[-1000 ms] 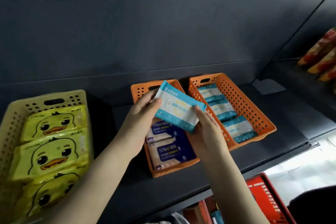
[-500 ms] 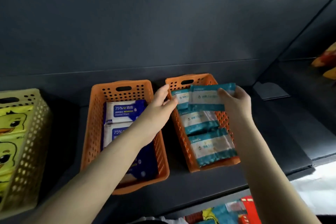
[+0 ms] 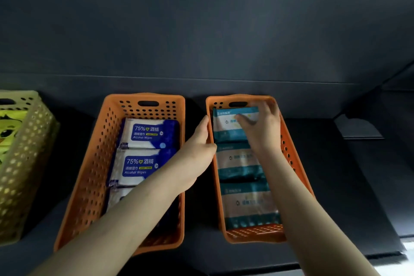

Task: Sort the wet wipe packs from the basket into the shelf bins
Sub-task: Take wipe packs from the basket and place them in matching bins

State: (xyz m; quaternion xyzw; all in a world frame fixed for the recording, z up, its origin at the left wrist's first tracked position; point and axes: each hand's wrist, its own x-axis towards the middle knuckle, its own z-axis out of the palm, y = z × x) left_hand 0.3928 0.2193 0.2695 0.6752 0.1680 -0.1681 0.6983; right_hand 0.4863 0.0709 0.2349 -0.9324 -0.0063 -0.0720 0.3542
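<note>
1. Under the right hand point(image 3: 261, 129), at the far end of the right orange bin point(image 3: 291, 159), lies the teal-and-white pack point(image 3: 226, 125). The fingers spread flat over its right half and press down. Whether any fingertip curls round an edge cannot be told through the blur.

2. Judging by its look, the pack is a soft film pouch, light and pliant. It probably sags if lifted by one corner, and the glossy wrap may slip. A pinch across the short edges, thumb under and fingers on top, seems the safest hold.

3. Its face is pale with teal bands along the far and near edges and small print in the middle, too blurred to read.

4. Nearer than the grip, two more teal packs point(image 3: 242, 163) lie in a row along the same bin, filling its floor.

5. Left of the grip, the left hand point(image 3: 197, 152) rests against that bin's left rim, holding nothing.

6. Further left stands another orange bin point(image 3: 94, 163) holding blue alcohol wipe packs point(image 3: 143, 133), and beyond it a yellow bin point(image 3: 24, 163).
</note>
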